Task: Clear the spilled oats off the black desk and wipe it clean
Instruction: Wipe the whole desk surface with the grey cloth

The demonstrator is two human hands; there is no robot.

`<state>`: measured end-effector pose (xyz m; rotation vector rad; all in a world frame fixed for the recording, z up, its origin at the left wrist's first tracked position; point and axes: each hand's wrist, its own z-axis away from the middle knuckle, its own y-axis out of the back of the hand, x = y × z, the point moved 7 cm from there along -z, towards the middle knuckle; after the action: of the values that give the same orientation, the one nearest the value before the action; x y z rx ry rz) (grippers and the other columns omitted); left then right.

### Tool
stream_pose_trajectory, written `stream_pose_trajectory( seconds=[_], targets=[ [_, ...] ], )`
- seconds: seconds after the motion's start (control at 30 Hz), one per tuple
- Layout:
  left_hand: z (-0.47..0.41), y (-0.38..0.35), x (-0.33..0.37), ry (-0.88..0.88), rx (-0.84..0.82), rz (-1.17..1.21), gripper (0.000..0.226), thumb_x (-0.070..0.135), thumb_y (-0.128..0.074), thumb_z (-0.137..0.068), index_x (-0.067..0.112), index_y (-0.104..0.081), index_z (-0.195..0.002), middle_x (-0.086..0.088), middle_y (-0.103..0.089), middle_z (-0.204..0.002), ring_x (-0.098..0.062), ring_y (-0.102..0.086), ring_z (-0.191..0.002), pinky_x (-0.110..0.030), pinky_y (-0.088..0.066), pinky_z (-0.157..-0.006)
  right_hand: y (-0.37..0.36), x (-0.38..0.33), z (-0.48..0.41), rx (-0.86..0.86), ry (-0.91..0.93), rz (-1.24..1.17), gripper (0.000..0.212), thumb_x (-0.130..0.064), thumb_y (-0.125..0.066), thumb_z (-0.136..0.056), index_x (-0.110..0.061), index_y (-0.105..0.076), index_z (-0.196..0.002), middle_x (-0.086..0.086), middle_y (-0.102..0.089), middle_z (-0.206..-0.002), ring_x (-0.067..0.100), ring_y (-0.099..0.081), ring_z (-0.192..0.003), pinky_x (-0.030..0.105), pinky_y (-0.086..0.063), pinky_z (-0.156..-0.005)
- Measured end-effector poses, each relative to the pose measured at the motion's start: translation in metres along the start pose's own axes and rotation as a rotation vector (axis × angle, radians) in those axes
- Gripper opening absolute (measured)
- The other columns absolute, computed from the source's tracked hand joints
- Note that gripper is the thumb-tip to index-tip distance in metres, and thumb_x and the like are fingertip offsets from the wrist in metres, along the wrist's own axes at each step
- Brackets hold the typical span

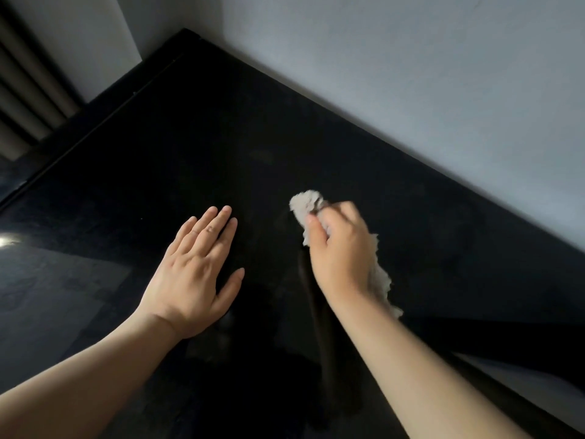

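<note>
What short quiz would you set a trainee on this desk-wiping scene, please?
1. Which does the right hand grip? A) a pale cloth B) a sponge C) a brush
2. True or false: the left hand also grips the cloth.
3. Fill the gap: the black desk backs onto a pale ____.
Key: 1 A. 2 False; its fingers are straight and hold nothing. 3 wall.
</note>
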<state>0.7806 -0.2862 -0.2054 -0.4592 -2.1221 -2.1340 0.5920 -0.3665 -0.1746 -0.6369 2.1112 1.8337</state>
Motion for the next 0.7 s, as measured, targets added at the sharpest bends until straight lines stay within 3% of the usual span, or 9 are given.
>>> stream_pose_trajectory(
  seconds=[0.1,0.13,0.23,0.33,0.43,0.57,0.7],
  targets=[
    [0.003,-0.001,0.003,0.002,-0.001,0.004,0.07,0.048,-0.036,-0.091,0.005,-0.036,-0.146,-0.008,-0.023,-0.158,-0.02,-0.012,-0.148,-0.04,-0.011,-0.12,0.003,-0.008,0.024,-0.168,0.041,-0.172,0.03,-0.033,-0.061,-0.088,-0.016,-0.052,-0.064,-0.008,-0.053,-0.083,0.012,-0.052,-0.068,0.029,-0.04,-0.056],
    [0.004,0.0,0.003,0.002,0.003,0.002,0.07,0.048,-0.036,-0.091,0.005,-0.036,-0.146,-0.009,-0.023,-0.158,-0.02,-0.012,-0.148,-0.04,-0.011,-0.12,0.01,-0.001,0.016,-0.151,0.008,-0.189,0.031,-0.031,-0.063,-0.086,-0.014,-0.052,-0.062,-0.007,-0.051,-0.08,0.013,-0.051,-0.066,0.031,-0.039,-0.057],
    [0.0,0.003,0.002,-0.01,0.016,-0.005,0.07,0.048,-0.036,-0.091,0.005,-0.036,-0.146,-0.009,-0.024,-0.157,-0.021,-0.013,-0.148,-0.039,-0.011,-0.12,0.042,0.036,-0.033,0.123,-0.149,-0.069,0.033,-0.027,-0.063,-0.087,-0.02,-0.045,-0.061,-0.004,-0.049,-0.082,0.018,-0.049,-0.069,0.028,-0.03,-0.058],
    [-0.003,0.006,-0.001,-0.006,0.031,-0.003,0.07,0.048,-0.035,-0.091,0.005,-0.036,-0.146,-0.009,-0.024,-0.157,-0.021,-0.013,-0.148,-0.039,-0.01,-0.12,0.034,0.059,-0.057,0.185,-0.316,-0.032,0.032,-0.029,-0.054,-0.096,-0.021,-0.046,-0.066,0.002,-0.052,-0.095,0.024,-0.053,-0.081,0.025,-0.03,-0.06],
    [0.0,0.002,-0.001,-0.003,0.028,-0.005,0.07,0.048,-0.035,-0.091,0.005,-0.035,-0.146,-0.009,-0.024,-0.158,-0.021,-0.013,-0.148,-0.04,-0.011,-0.12,0.007,0.032,-0.031,0.116,-0.21,0.031,0.021,-0.031,-0.054,-0.094,-0.017,-0.061,-0.08,0.0,-0.055,-0.099,0.022,-0.056,-0.086,0.029,-0.039,-0.065],
    [-0.001,-0.002,-0.001,-0.002,0.022,-0.012,0.07,0.048,-0.035,-0.09,0.005,-0.036,-0.146,-0.009,-0.024,-0.157,-0.022,-0.014,-0.148,-0.04,-0.012,-0.12,-0.003,-0.009,0.04,0.018,-0.042,-0.053,0.022,-0.033,-0.059,-0.09,-0.019,-0.059,-0.073,-0.005,-0.054,-0.089,0.017,-0.053,-0.076,0.029,-0.04,-0.06],
    [0.005,-0.001,0.002,0.004,0.019,-0.004,0.07,0.048,-0.034,-0.09,0.005,-0.036,-0.146,-0.009,-0.024,-0.158,-0.022,-0.014,-0.148,-0.04,-0.012,-0.12,0.007,-0.019,0.077,-0.164,-0.161,-0.283,0.032,-0.031,-0.064,-0.088,-0.025,-0.052,-0.06,-0.011,-0.053,-0.08,0.005,-0.054,-0.067,0.016,-0.037,-0.057]
  ],
)
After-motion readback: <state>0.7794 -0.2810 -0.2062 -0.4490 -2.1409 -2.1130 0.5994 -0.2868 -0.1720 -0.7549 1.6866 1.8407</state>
